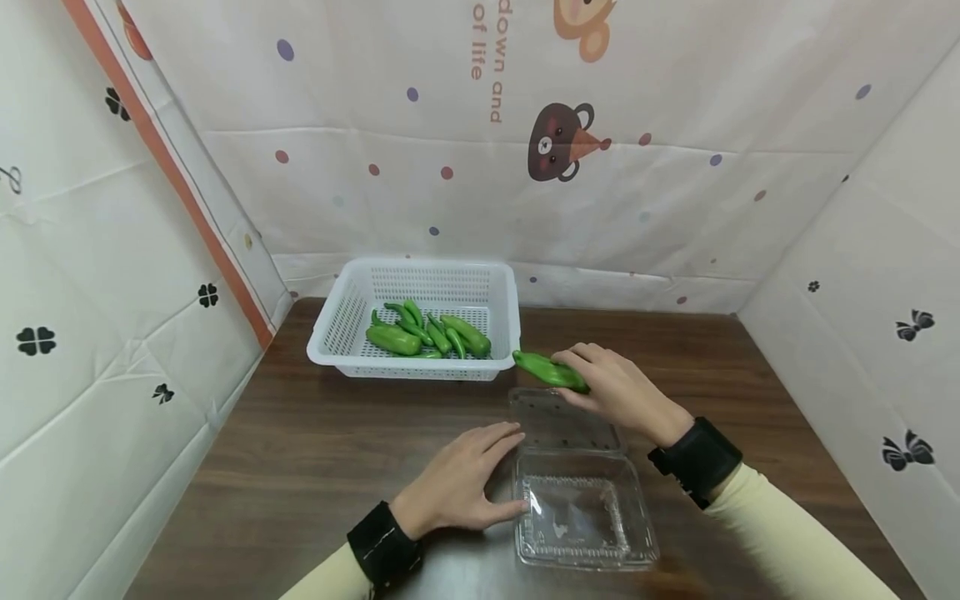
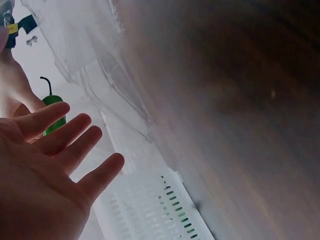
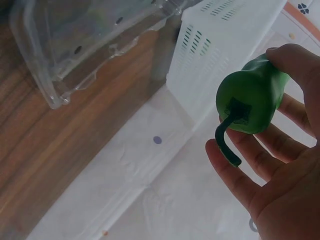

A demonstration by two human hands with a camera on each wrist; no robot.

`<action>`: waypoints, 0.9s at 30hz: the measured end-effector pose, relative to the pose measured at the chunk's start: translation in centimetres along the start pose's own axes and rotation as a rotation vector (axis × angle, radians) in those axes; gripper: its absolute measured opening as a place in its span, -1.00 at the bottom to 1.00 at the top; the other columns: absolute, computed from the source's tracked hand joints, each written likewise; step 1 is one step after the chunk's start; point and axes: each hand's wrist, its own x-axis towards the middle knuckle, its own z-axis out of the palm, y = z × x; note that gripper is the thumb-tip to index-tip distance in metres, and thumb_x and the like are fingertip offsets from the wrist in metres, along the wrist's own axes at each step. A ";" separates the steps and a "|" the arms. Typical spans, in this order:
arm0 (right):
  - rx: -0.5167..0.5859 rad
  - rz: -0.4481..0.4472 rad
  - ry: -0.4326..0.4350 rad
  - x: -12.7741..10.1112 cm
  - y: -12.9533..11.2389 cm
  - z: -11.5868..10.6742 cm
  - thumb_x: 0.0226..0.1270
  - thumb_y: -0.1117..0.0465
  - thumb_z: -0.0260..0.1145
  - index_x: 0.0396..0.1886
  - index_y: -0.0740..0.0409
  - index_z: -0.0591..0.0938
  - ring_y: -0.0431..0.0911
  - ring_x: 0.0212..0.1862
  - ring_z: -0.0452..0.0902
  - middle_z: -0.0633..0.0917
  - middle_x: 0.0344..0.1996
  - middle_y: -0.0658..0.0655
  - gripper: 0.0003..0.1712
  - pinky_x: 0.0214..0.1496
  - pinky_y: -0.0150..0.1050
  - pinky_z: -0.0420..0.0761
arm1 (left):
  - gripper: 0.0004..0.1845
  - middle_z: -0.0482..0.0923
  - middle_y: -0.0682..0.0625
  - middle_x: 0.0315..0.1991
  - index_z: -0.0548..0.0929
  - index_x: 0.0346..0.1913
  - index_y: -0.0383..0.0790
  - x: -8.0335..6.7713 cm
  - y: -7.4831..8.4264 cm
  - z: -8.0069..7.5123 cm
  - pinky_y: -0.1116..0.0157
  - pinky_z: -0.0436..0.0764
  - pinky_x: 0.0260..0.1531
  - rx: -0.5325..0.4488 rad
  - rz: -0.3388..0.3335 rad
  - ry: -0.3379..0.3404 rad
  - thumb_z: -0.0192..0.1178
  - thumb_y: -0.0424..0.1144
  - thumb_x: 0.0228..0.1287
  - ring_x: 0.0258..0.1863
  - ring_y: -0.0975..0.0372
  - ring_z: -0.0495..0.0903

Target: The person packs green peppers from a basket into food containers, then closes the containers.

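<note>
The right hand (image 1: 618, 387) grips a green pepper (image 1: 550, 370) in curled fingers and thumb, holding it in the air above the raised lid of a clear plastic clamshell box (image 1: 581, 508), just beside the near right corner of the white basket (image 1: 341, 329). In the head view the fingers cover the stem end of the pepper, and only its pointed half sticks out toward the basket. The right wrist view shows the other end: the dark curved stem (image 3: 226, 142) and the blunt top of the pepper (image 3: 252, 100), with the rest hidden behind the fingers.

The left hand (image 1: 457, 483) lies flat on the brown bench (image 1: 300, 467), fingers straight and slightly spread, holding nothing. Its fingertips are at the left wall of the clamshell box; whether they press it or only touch is hard to tell. The left wrist view is blurred and shows the open palm (image 2: 45, 165), a smear of clear plastic and part of the basket's slotted wall (image 2: 165, 210).

More green peppers (image 1: 427, 333) lie heaped in the basket, overlapping so that their number cannot be counted. The box is see-through and glary; its tray looks bare, and the edges of its lid are faint against the bench.
</note>
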 end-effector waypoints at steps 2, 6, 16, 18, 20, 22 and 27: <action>0.000 0.000 0.001 -0.2 -0.2 0.0 0.19 0.17 0.59 0.19 0.22 0.63 -0.06 -0.22 0.57 0.66 -0.08 0.18 -0.42 -0.28 -0.15 0.61 | 0.03 0.32 -0.13 0.51 0.36 0.53 -0.20 -0.1 0.2 0.0 -0.03 0.41 0.39 -0.010 -0.012 -0.044 0.06 0.53 0.26 0.45 0.02 0.37; 0.006 -0.008 0.007 -0.8 -0.7 0.1 0.16 0.18 0.60 0.18 0.21 0.64 -0.07 -0.20 0.55 0.66 -0.08 0.17 -0.41 -0.27 -0.15 0.61 | 0.10 0.30 -0.13 0.53 0.31 0.56 -0.20 -0.4 0.4 0.2 -0.08 0.38 0.40 -0.010 -0.011 -0.086 0.05 0.58 0.21 0.49 0.00 0.32; 0.010 0.013 0.001 -3.1 -2.3 -0.1 0.16 0.13 0.61 0.22 0.18 0.61 -0.08 -0.14 0.58 0.65 -0.04 0.14 -0.36 -0.21 -0.14 0.63 | 0.11 0.28 -0.11 0.54 0.32 0.55 -0.17 -0.6 0.0 0.8 -0.10 0.42 0.36 0.005 0.014 -0.092 0.10 0.59 0.16 0.49 -0.04 0.30; 0.024 0.015 0.005 -3.8 -2.8 -0.2 0.16 0.14 0.61 0.23 0.18 0.61 -0.09 -0.14 0.58 0.65 -0.03 0.13 -0.36 -0.22 -0.16 0.62 | 0.10 0.28 -0.11 0.54 0.32 0.56 -0.16 -0.5 -0.1 0.9 -0.08 0.43 0.36 -0.013 0.007 -0.098 0.11 0.58 0.16 0.48 -0.02 0.33; 0.033 0.018 0.009 -4.6 -3.3 -0.3 0.13 0.14 0.62 0.22 0.17 0.62 -0.11 -0.16 0.58 0.65 -0.04 0.12 -0.35 -0.25 -0.18 0.60 | 0.09 0.26 -0.11 0.55 0.31 0.56 -0.15 -0.4 -0.1 0.9 -0.04 0.47 0.33 -0.041 -0.003 -0.111 0.12 0.57 0.17 0.45 0.01 0.37; 0.040 0.023 0.010 -5.2 -3.8 -0.4 0.13 0.13 0.62 0.21 0.17 0.63 -0.14 -0.19 0.57 0.66 -0.05 0.11 -0.36 -0.28 -0.21 0.59 | 0.09 0.24 -0.12 0.56 0.29 0.57 -0.15 -0.4 -0.2 0.8 -0.01 0.50 0.31 -0.074 -0.014 -0.126 0.15 0.55 0.18 0.42 0.01 0.41; 0.051 0.053 0.001 -6.8 -4.7 -0.3 0.15 0.12 0.61 0.20 0.15 0.64 -0.19 -0.22 0.56 0.67 -0.06 0.09 -0.39 -0.31 -0.25 0.59 | 0.09 0.19 -0.13 0.58 0.26 0.59 -0.14 -0.4 -0.3 0.8 0.01 0.55 0.26 -0.133 -0.039 -0.156 0.18 0.52 0.18 0.39 -0.03 0.44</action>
